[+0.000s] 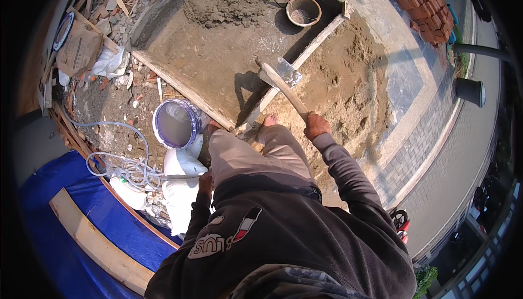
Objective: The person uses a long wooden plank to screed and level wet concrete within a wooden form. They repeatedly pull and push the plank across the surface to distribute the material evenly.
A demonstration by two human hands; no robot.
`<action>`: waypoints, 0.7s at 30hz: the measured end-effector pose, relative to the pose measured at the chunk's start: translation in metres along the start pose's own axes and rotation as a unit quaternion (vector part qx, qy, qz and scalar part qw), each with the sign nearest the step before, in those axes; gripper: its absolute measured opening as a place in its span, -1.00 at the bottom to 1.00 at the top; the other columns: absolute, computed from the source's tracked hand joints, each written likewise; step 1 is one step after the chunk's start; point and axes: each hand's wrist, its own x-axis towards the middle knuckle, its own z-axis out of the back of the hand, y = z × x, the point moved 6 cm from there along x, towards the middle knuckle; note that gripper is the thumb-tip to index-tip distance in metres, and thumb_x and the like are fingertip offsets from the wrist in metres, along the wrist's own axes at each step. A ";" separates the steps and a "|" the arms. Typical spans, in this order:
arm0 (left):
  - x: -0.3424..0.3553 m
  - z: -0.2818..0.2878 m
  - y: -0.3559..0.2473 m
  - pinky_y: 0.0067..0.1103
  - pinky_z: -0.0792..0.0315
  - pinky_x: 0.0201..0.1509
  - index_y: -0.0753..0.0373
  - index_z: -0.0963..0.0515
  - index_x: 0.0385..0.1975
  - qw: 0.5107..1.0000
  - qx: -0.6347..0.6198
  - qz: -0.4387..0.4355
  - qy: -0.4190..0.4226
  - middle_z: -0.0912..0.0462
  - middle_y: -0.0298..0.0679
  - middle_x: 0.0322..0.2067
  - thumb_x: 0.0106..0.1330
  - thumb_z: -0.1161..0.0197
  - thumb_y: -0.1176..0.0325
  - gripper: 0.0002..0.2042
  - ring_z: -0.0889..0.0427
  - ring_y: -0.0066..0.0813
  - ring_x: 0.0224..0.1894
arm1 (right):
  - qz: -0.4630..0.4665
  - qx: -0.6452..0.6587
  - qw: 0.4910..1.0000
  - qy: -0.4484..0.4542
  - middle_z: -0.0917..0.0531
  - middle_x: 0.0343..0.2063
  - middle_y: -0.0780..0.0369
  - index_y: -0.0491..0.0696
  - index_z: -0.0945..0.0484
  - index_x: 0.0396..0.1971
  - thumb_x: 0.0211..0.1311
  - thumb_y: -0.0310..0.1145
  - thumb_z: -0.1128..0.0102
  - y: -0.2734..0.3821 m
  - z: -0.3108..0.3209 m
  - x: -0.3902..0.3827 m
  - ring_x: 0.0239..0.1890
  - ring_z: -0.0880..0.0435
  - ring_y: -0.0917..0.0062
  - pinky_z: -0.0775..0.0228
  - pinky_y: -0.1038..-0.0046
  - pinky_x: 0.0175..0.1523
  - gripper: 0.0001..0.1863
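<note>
Fingers of your right hand [317, 126] are wrapped around the wooden handle of a hoe [289, 96], which slants up and left to a metal blade [287, 72] at the board edge of a low pen [180, 87]. Blade contact with the board: cannot tell. Your left hand [205, 183] hangs by your thigh near white sacks [182, 190]; its fingers are mostly hidden, grip cannot be told.

Progress, as judged: partial. Wet grey mix lies heaped [226, 4] at the pen's far end, lumpy on top; the nearer floor carries only a thin, smeared film. The heap therefore looks wetted but not yet used up or evened out. A bowl-shaped bucket [310, 5] sits in the far right corner, holding little that you can see. Grey liquid remains in the pail [158, 120] just outside the pen's left board. Remaining: most of that heap, apparently.
</note>
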 end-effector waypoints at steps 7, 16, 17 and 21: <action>0.003 0.003 0.035 -0.64 -0.33 -0.53 0.16 -0.58 -0.35 0.992 -0.118 0.042 -0.001 -0.48 -0.42 -0.56 0.16 -0.19 0.33 -0.88 -0.40 -0.62 -0.59 | 0.003 -0.022 1.000 -0.016 -0.66 -0.28 0.01 -0.21 -0.51 -0.22 0.08 -0.42 -0.09 0.000 0.009 0.008 -0.18 -0.68 0.21 -0.55 0.30 -0.12 -0.73; 0.015 0.043 0.020 -0.67 -0.30 -0.56 0.23 -0.54 -0.23 0.990 -0.136 -0.028 0.024 -0.48 -0.38 -0.54 0.13 -0.19 0.37 -0.78 -0.40 -0.62 -0.60 | -0.025 -0.003 0.999 -0.049 -0.66 -0.28 0.03 -0.15 -0.58 -0.30 0.05 -0.42 -0.09 0.016 -0.008 -0.001 -0.19 -0.67 0.18 -0.54 0.27 -0.12 -0.79; 0.018 0.052 0.019 -0.66 -0.32 -0.54 0.25 -0.51 -0.18 0.977 -0.211 0.011 0.044 -0.50 -0.36 -0.52 0.12 -0.18 0.38 -0.75 -0.41 -0.61 -0.58 | -0.020 -0.001 0.998 -0.055 -0.66 -0.27 0.03 -0.14 -0.58 -0.31 0.05 -0.42 -0.09 0.022 -0.009 -0.003 -0.19 -0.67 0.18 -0.54 0.26 -0.12 -0.79; 0.012 0.085 -0.002 -0.54 -0.48 -0.38 0.32 -0.41 -0.06 0.967 -0.249 0.029 0.048 -0.57 -0.21 -0.40 0.12 -0.14 0.40 -0.65 -0.53 -0.49 -0.47 | -0.042 0.002 0.997 -0.069 -0.66 -0.29 0.01 -0.15 -0.58 -0.30 0.04 -0.44 -0.11 0.039 -0.012 -0.010 -0.19 -0.67 0.17 -0.53 0.25 -0.12 -0.79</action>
